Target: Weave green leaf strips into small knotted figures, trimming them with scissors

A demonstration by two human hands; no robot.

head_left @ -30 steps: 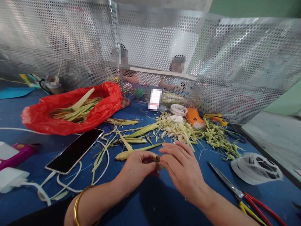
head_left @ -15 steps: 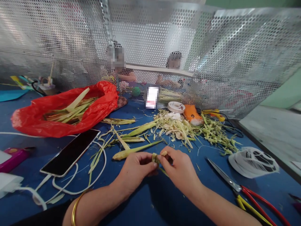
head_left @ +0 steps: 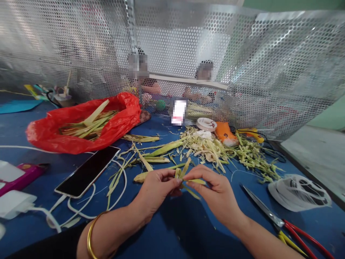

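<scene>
My left hand (head_left: 158,189), a gold bangle on its wrist, is closed in a pinch on a small bundle of folded yellow-green leaf strips (head_left: 185,168). One strip forms a loop above the thumb; others stick out upward and down to the right. From the other side, my right hand (head_left: 219,189) pinches a strip end between thumb and fingers, close to the left fingertips. Just behind the left hand lies a pale green husk-like stalk (head_left: 140,177). Parts of the bundle are hidden by my fingers.
Red-handled scissors (head_left: 265,207) and a white spool (head_left: 299,194) lie at right. Plant trimmings (head_left: 210,145) are heaped behind my hands. At left are a phone (head_left: 87,172), white cable and red bag (head_left: 81,144). Two people sit beyond a perforated screen (head_left: 178,46).
My right hand has shifted slightly right, away from the left. More of the leaf strips now shows, fanned out between the fingers. The view has turned slightly left.
</scene>
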